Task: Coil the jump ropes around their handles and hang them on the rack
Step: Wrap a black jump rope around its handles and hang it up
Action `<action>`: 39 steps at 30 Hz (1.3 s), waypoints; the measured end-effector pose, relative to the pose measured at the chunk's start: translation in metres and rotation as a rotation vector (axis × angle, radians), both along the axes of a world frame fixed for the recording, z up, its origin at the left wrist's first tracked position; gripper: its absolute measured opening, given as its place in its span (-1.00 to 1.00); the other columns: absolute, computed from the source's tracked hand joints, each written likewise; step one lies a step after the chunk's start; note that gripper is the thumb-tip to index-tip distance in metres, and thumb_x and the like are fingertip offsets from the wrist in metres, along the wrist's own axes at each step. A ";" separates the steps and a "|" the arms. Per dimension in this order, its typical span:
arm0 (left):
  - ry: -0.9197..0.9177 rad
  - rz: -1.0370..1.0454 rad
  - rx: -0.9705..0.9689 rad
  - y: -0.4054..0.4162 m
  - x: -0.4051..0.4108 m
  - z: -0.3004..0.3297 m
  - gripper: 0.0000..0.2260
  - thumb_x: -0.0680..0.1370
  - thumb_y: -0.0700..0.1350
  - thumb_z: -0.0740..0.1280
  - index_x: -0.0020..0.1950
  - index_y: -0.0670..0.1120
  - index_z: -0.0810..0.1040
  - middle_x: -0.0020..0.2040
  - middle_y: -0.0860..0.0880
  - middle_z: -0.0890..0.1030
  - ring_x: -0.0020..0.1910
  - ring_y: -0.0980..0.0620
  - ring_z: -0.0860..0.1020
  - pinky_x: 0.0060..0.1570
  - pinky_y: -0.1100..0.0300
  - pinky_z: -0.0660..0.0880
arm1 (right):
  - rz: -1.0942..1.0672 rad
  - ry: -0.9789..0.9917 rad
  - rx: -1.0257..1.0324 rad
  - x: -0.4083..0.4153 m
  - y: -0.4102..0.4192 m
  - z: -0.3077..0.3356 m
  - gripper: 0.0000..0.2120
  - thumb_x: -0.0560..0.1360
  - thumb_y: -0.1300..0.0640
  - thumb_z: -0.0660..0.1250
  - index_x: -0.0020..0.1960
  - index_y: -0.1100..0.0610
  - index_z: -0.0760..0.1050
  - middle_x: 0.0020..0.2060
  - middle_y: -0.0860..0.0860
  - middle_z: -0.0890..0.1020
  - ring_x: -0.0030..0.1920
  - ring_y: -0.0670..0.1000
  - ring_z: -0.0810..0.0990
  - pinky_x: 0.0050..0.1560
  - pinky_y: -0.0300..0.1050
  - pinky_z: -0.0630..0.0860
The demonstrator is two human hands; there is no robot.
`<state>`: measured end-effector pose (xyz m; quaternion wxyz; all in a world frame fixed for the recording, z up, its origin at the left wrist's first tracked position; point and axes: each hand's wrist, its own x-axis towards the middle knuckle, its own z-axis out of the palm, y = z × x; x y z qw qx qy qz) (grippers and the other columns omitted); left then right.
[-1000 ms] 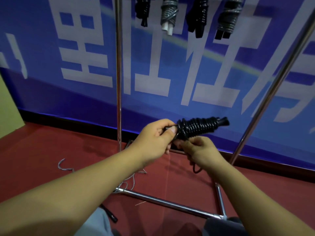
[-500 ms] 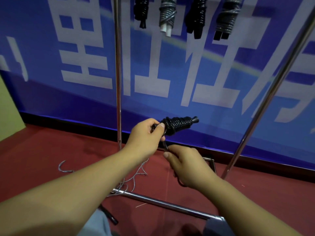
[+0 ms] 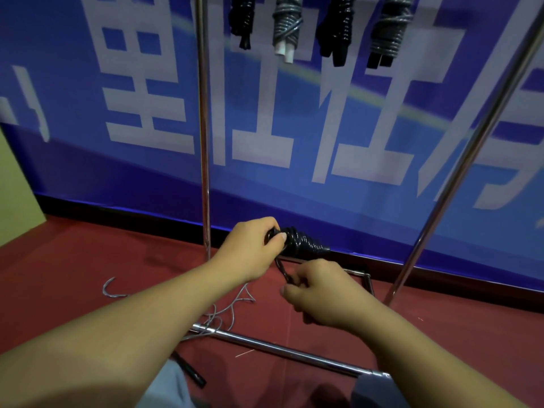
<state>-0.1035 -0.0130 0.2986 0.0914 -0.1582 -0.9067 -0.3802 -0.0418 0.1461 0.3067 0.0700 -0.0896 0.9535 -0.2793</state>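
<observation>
The person's left hand (image 3: 250, 253) grips one end of a black jump rope bundle (image 3: 303, 245), fingers curled round it and the thumb pressed on top, so the coiled handles stick out to the right of the fingertips, tilted slightly downward. A short black strand (image 3: 284, 270) runs from under those fingers down to the right hand (image 3: 321, 293), which sits just below and to the right of the left one. The right hand's fingers are curled and pinch the loose end of that strand; the tips themselves are turned away, so exactly how they close on it cannot be made out.

Beyond both hands stands the metal rack (image 3: 203, 128), one upright rising just left of the left knuckles and a slanting pole well off to the right. High above the fingers, four wound ropes hang in a row from the rack's top: a black bundle (image 3: 243, 20), a grey bundle with white handle ends (image 3: 287, 26), a second black bundle (image 3: 338, 28) and a grey one with black handle ends (image 3: 387, 30). These are the only things the rack holds.

Below the hands, a loose grey rope (image 3: 226, 310) lies tangled on the red floor (image 3: 73, 260) across the rack's base bar, and a black handle (image 3: 190, 371) lies near the person's knee. A blue banner (image 3: 353, 128) with large white characters fills the wall behind.
</observation>
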 end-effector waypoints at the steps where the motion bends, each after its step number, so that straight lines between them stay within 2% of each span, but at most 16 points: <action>1: 0.008 -0.003 -0.028 0.000 -0.001 -0.001 -0.83 0.61 0.01 0.30 -0.10 -0.04 0.53 -0.39 0.02 0.51 -0.39 0.01 0.45 -0.36 0.11 0.34 | -0.027 -0.047 -0.051 0.000 0.001 0.001 -0.69 0.55 0.09 0.35 -0.23 0.32 0.52 -0.39 0.14 0.65 -0.44 0.03 0.62 -0.36 -0.13 0.58; 3: 0.027 -0.022 -0.072 0.001 -0.002 -0.002 -0.83 0.61 0.03 0.29 -0.10 -0.03 0.52 -0.38 0.01 0.52 -0.38 -0.02 0.48 -0.34 0.09 0.39 | -0.069 -0.148 -0.200 0.001 0.003 0.003 -0.74 0.55 0.15 0.37 -0.25 0.29 0.53 -0.45 0.12 0.62 -0.49 0.00 0.56 -0.46 -0.19 0.49; 6: 0.054 -0.053 -0.130 0.001 -0.003 -0.001 -0.83 0.63 0.04 0.27 -0.07 -0.02 0.52 -0.38 -0.01 0.52 -0.38 -0.05 0.51 -0.35 0.08 0.41 | -0.083 -0.261 -0.342 0.001 0.005 0.004 -0.85 0.54 0.22 0.37 -0.19 0.23 0.53 -0.41 0.07 0.59 -0.46 -0.02 0.53 -0.42 -0.17 0.48; 11: 0.081 -0.090 -0.207 -0.002 -0.009 -0.006 -0.86 0.62 0.06 0.29 -0.04 0.02 0.51 -0.37 0.01 0.52 -0.36 -0.03 0.50 -0.34 0.08 0.37 | -0.086 -0.322 -0.371 0.004 0.010 0.012 -0.85 0.55 0.18 0.36 -0.18 0.19 0.57 -0.34 0.04 0.61 -0.40 -0.05 0.53 -0.34 -0.13 0.54; 14: 0.062 -0.098 -0.253 -0.005 -0.012 -0.009 -0.87 0.62 0.06 0.29 -0.05 0.03 0.50 -0.36 0.02 0.51 -0.34 -0.04 0.51 -0.31 0.04 0.44 | -0.106 -0.325 -0.364 0.006 0.012 0.016 -0.84 0.56 0.18 0.36 -0.12 0.26 0.60 -0.34 0.04 0.61 -0.37 -0.04 0.53 -0.33 -0.14 0.53; 17: 0.024 -0.099 -0.288 -0.011 -0.015 -0.011 -0.87 0.62 0.05 0.28 -0.02 0.01 0.52 -0.31 0.02 0.54 -0.30 -0.06 0.54 -0.26 0.03 0.48 | -0.146 -0.249 -0.401 0.007 0.016 0.017 -0.81 0.57 0.19 0.35 -0.08 0.32 0.61 -0.37 0.03 0.61 -0.40 -0.01 0.50 -0.32 -0.12 0.49; 21: -0.003 -0.139 -0.299 -0.014 -0.014 -0.012 -0.87 0.63 0.05 0.28 -0.02 0.03 0.52 -0.30 0.03 0.56 -0.31 -0.02 0.55 -0.28 0.05 0.47 | -0.204 -0.062 -0.381 0.006 0.023 0.020 -0.76 0.58 0.09 0.37 -0.21 0.19 0.61 -0.50 -0.04 0.59 -0.50 -0.10 0.48 -0.40 -0.24 0.45; 25: 0.021 -0.167 -0.309 -0.009 -0.009 -0.011 -0.88 0.63 0.06 0.27 -0.02 0.04 0.52 -0.31 0.01 0.55 -0.32 -0.03 0.54 -0.30 0.04 0.45 | -0.248 0.128 -0.329 0.000 0.027 0.018 -0.71 0.56 0.03 0.39 -0.31 0.11 0.60 -0.44 0.05 0.65 -0.47 -0.05 0.50 -0.32 -0.08 0.49; 26: 0.027 -0.171 -0.310 -0.008 -0.009 -0.010 -0.88 0.63 0.06 0.27 -0.01 0.04 0.52 -0.32 0.00 0.55 -0.33 -0.03 0.53 -0.32 0.06 0.43 | -0.252 0.174 -0.312 -0.001 0.028 0.016 -0.71 0.56 0.03 0.39 -0.31 0.09 0.60 -0.44 -0.01 0.65 -0.46 -0.08 0.52 -0.30 -0.10 0.50; 28: 0.034 -0.179 -0.316 -0.005 -0.007 -0.010 -0.87 0.63 0.06 0.27 0.00 0.03 0.52 -0.33 0.00 0.53 -0.36 -0.01 0.49 -0.34 0.08 0.39 | -0.261 0.276 -0.261 -0.002 0.027 0.015 -0.73 0.55 0.03 0.40 -0.31 0.05 0.59 -0.46 -0.12 0.64 -0.44 -0.18 0.54 -0.36 -0.33 0.43; 29: 0.035 -0.188 -0.320 -0.004 -0.006 -0.009 -0.87 0.63 0.06 0.27 0.00 0.03 0.52 -0.33 0.00 0.52 -0.36 0.00 0.49 -0.33 0.07 0.39 | -0.267 0.320 -0.244 -0.002 0.027 0.015 -0.74 0.55 0.03 0.40 -0.30 0.04 0.59 -0.47 -0.12 0.63 -0.41 -0.20 0.56 -0.37 -0.37 0.40; 32: 0.040 -0.234 -0.328 -0.002 -0.003 -0.009 -0.88 0.62 0.05 0.27 0.01 0.03 0.52 -0.27 -0.01 0.57 -0.31 -0.01 0.52 -0.27 0.01 0.46 | -0.279 0.406 -0.231 -0.004 0.028 0.013 -0.83 0.54 0.04 0.41 -0.22 0.00 0.61 -0.39 -0.12 0.65 -0.30 -0.23 0.58 -0.32 -0.41 0.40; 36: 0.063 -0.273 -0.326 0.000 0.002 -0.004 -0.88 0.63 0.04 0.26 0.03 0.02 0.52 -0.25 0.01 0.57 -0.34 0.07 0.46 -0.30 0.08 0.39 | -0.291 0.467 -0.247 -0.008 0.032 0.012 -0.89 0.54 0.03 0.42 -0.17 -0.02 0.64 -0.33 -0.13 0.67 -0.23 -0.24 0.59 -0.30 -0.42 0.40; 39: 0.074 -0.313 -0.344 0.002 0.008 0.000 -0.87 0.63 0.02 0.25 0.02 -0.02 0.50 -0.23 0.02 0.56 -0.29 0.01 0.46 -0.26 0.05 0.40 | -0.280 0.498 -0.245 -0.010 0.032 0.011 -0.89 0.54 0.03 0.42 -0.17 -0.07 0.62 -0.32 -0.14 0.66 -0.23 -0.22 0.60 -0.28 -0.42 0.40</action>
